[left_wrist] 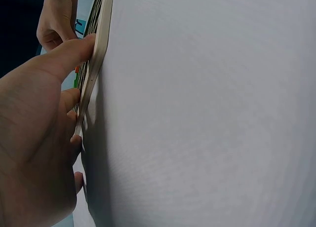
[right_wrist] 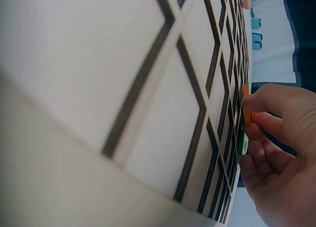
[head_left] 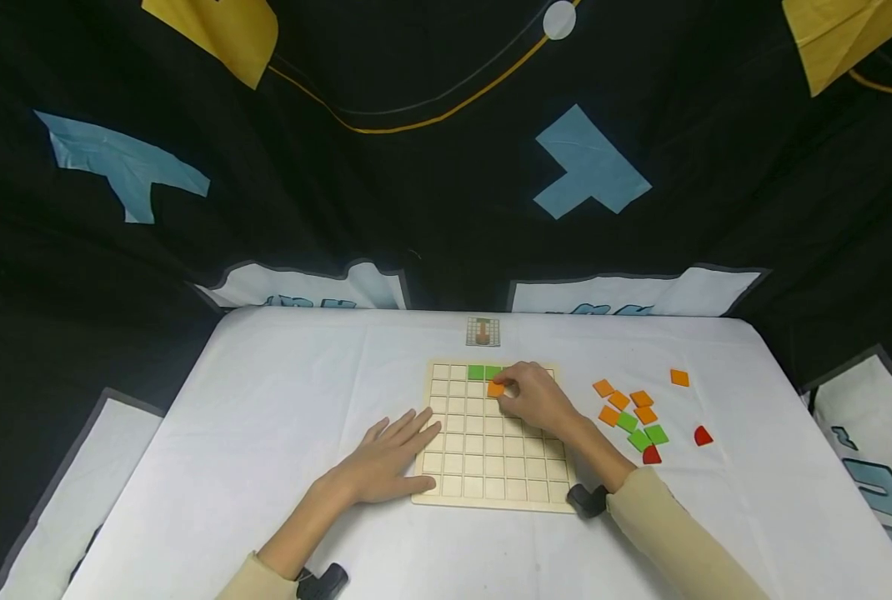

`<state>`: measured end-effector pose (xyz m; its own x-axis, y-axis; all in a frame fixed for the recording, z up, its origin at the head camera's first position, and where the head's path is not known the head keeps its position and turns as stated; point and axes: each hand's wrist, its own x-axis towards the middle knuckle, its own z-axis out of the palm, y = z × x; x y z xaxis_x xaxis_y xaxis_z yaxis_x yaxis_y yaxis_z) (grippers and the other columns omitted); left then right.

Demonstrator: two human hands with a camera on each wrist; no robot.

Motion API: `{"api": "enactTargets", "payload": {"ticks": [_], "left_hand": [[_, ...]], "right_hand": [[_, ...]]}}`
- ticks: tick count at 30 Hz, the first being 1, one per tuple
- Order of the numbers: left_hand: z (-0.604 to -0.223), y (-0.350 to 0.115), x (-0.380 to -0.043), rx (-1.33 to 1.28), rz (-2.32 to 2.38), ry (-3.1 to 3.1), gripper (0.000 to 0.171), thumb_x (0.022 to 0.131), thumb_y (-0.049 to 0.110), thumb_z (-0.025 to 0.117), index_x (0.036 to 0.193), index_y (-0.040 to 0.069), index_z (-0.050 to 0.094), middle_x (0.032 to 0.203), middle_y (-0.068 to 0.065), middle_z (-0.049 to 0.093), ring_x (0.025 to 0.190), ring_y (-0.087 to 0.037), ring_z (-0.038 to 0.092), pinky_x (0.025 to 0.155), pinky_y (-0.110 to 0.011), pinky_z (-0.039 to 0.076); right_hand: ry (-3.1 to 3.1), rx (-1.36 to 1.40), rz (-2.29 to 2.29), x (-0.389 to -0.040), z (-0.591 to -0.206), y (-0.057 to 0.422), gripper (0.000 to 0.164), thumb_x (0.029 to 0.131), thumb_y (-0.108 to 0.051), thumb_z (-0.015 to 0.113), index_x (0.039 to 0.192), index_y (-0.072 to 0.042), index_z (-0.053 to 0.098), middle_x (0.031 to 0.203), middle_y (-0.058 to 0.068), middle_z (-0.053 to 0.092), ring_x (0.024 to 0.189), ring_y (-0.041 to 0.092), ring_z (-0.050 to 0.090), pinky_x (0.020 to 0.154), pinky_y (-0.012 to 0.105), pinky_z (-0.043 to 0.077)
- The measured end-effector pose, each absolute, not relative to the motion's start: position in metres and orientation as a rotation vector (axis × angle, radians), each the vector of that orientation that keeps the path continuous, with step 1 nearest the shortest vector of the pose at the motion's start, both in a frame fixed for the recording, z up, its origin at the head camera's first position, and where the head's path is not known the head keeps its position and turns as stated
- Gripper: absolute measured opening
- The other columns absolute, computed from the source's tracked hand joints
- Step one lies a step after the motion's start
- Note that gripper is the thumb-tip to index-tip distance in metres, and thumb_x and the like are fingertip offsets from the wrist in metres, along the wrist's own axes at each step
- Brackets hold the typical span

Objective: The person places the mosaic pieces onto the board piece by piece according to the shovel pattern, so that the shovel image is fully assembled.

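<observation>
A wooden grid board (head_left: 473,487) lies flat on the white table. Two green square tiles (head_left: 476,372) sit side by side in its top row. My right hand (head_left: 533,398) pinches an orange square tile (head_left: 495,389) between thumb and finger, right at a second-row cell below the green tiles. In the right wrist view, that orange tile (right_wrist: 247,104) stands between the fingertips, close to the board. My left hand (head_left: 386,460) rests with fingers spread along the board's left edge. In the left wrist view, its thumb (left_wrist: 79,50) touches the board's rim.
Several orange tiles (head_left: 618,401), green tiles (head_left: 639,440) and red rounded pieces (head_left: 704,436) lie loose on the table (head_left: 266,400) right of the board. A small pattern card (head_left: 483,332) lies behind the board. Black cloth (head_left: 416,208) hangs beyond the table.
</observation>
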<state>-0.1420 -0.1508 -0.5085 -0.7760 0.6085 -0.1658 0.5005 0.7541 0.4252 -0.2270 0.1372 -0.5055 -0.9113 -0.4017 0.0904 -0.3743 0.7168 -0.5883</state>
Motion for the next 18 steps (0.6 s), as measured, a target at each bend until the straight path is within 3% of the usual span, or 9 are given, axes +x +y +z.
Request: {"api": "enactTargets", "payload": {"ticks": [18], "left_hand": [[-0.5084, -0.1512, -0.1425, 0.855, 0.527, 2.647, 0.08, 0.096, 0.057, 0.054, 0.159, 0.014, 0.029, 0.166, -0.008, 0.013, 0.151, -0.031, 0.01, 0.116, -0.061, 0.007]], "right_hand": [[2.877, -0.659, -0.935, -0.2307, -0.5071, 0.1332, 0.027, 0.084, -0.006, 0.071, 0.11, -0.005, 0.076, 0.109, 0.007, 0.07, 0.102, 0.024, 0.06, 0.092, 0.04, 0.049]]}}
